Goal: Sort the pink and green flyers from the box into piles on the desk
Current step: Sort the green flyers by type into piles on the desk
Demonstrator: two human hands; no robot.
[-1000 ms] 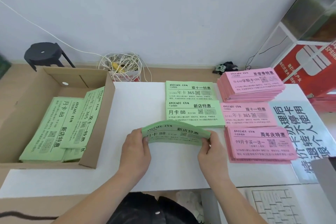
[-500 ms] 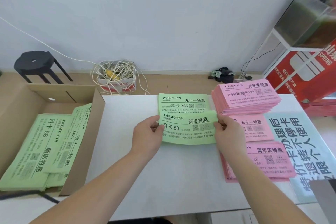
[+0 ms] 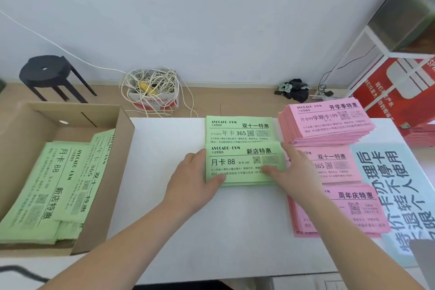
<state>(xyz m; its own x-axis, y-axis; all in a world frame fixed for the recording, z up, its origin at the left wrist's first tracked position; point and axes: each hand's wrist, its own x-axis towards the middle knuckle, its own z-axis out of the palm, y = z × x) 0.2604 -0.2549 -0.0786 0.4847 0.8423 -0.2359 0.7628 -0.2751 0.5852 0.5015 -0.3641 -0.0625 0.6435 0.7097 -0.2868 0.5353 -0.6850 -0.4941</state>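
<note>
Head view: a second ago I had the green bundle bowed in the air between both hands; now it lies flat on the near green pile, just in front of the far green pile on the desk; I judge this batch placed and only needing its edges squared. My left hand rests against the pile's left edge with its thumb on the lower corner; my right hand rests at the right edge, thumb on the top sheet; the fingers of both look straight and flat, pressing rather than gripping. Three pink piles sit to the right: a thick far one, a middle one and a near one. The box stands at the desk's left; in it lie green flyers in overlapping stacks; I see no pink there, so more green sorting remains.
</note>
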